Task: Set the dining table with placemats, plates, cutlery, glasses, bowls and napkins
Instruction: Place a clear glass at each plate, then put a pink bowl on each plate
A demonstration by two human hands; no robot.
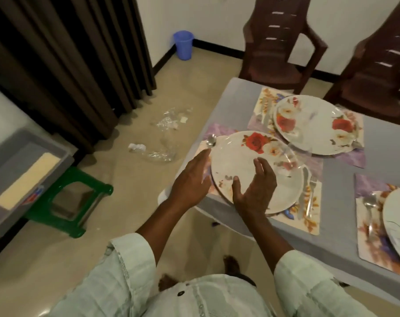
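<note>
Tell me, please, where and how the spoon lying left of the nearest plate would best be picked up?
Probably by its handle. The spoon lies with its bowl pointing away, beside the plate, and the handle runs back under the left hand. Pinch the handle from above on the side away from the plate, as the rim crowds the other side.

No readable text, number or brand is showing anywhere. A red and blue mark is sitting on the grey box (27, 170), far left of the fingers, too blurred to read.
</note>
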